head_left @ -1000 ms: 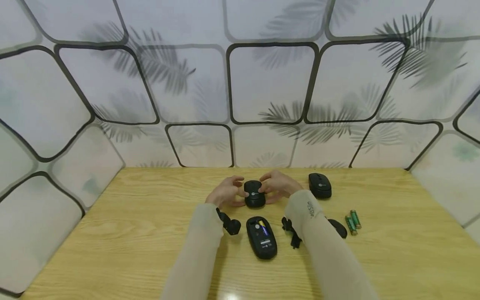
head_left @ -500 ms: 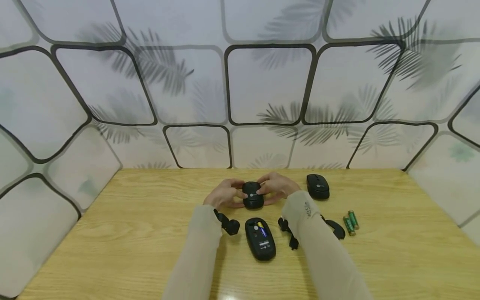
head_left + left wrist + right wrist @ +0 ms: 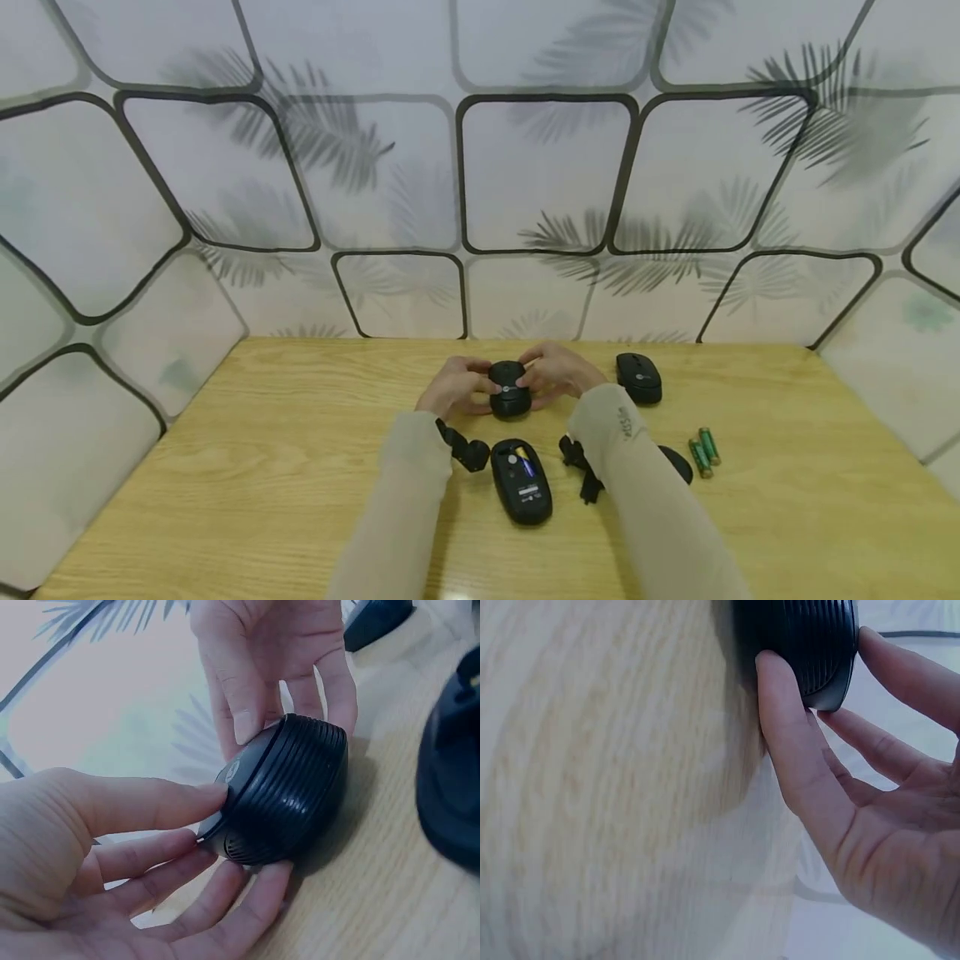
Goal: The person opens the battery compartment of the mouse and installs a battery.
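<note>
A black computer mouse (image 3: 509, 402) with ribbed sides is held between both hands near the back of the table. My left hand (image 3: 457, 389) grips its left side, thumb on top and fingers along the lower edge, as the left wrist view shows the mouse (image 3: 289, 791) close up. From the other side my right hand (image 3: 557, 373) holds it, thumb on the top shell and fingers at the side; the right wrist view shows that hand (image 3: 870, 802) around one end. Nearer to me a second mouse (image 3: 522, 492) lies upside down, its battery bay uncovered with a battery (image 3: 524, 462) inside.
Another black mouse (image 3: 639, 379) stands right side up at the back right. Two green batteries (image 3: 704, 453) lie on the wooden table (image 3: 300, 483) to the right. A black rounded piece (image 3: 677, 463) is partly hidden behind the right sleeve. A patterned fabric wall (image 3: 540, 183) rises behind.
The left hand's fingers have closed in against the mouse from slightly apart. The right hand stays on it, and the mouse has barely moved.
</note>
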Demonstrator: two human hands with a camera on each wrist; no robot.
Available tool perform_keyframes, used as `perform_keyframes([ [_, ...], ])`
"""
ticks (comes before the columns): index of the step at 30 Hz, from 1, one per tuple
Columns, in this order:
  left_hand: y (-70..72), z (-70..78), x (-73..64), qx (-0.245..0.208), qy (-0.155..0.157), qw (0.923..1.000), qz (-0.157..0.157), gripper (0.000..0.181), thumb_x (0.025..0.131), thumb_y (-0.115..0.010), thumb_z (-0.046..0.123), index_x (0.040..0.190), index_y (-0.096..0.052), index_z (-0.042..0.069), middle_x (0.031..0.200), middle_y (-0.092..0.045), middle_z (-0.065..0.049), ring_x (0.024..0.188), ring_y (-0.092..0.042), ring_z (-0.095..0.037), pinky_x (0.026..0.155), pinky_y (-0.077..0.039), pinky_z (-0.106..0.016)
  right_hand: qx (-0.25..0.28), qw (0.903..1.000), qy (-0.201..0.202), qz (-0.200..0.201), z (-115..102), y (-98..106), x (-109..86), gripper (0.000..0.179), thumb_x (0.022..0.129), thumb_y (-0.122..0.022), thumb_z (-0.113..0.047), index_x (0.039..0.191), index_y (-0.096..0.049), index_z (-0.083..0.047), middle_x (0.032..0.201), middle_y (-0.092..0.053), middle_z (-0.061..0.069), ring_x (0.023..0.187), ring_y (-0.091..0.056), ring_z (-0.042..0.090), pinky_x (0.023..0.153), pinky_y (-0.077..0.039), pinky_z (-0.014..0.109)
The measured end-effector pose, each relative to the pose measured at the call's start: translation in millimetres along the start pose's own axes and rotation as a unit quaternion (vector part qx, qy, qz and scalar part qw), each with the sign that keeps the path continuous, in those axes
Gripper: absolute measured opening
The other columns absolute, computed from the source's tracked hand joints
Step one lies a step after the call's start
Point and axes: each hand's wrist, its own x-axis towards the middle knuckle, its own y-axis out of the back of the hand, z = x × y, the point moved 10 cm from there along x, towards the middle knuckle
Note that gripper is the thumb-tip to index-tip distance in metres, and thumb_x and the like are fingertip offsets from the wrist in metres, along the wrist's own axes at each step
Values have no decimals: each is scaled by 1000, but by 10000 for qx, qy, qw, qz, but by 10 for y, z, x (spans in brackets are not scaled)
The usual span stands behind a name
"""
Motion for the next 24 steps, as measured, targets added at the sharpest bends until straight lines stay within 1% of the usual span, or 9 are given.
perform_keyframes([
  [5,-29,32,-1,34,-65,10000,48,57,92,-66,-6,146,-48,-6,143,-49,-26,124,-56,-37,92,-60,-44,109,9999,-14,-115,-21,45,-56,58,95,-63,3,148,-40,8,135,-52,35,113,-63,42,80,-64,44],
  [8,-59,70,-20,39,-217,9998,24,59,92,-66,-6,147,-47,-5,145,-47,-25,124,-56,-38,91,-61,-43,37,9998,87,-149,-72,90,-84,58,95,-63,3,148,-40,9,134,-53,35,111,-64,43,82,-64,46],
  [12,-105,123,-59,-55,-410,9991,-43,61,92,-66,-7,149,-43,-5,149,-43,-26,123,-56,-41,91,-61,-45,-31,9997,221,-128,-127,148,-121,58,95,-64,3,148,-40,9,132,-55,34,107,-66,43,81,-64,48],
  [17,-137,133,-84,-117,-477,9987,-107,63,93,-67,-6,150,-42,-4,145,-45,-28,120,-59,-43,92,-61,-46,2,9995,258,-166,-152,169,-208,59,96,-64,3,149,-39,8,135,-53,34,108,-66,43,81,-64,48],
  [24,-151,159,-145,-151,-538,9984,-132,65,92,-69,-3,151,-42,-1,145,-46,-25,117,-61,-40,92,-60,-46,241,9990,339,-155,-168,184,-281,56,95,-64,3,146,-40,8,135,-51,34,105,-65,42,81,-64,49],
])
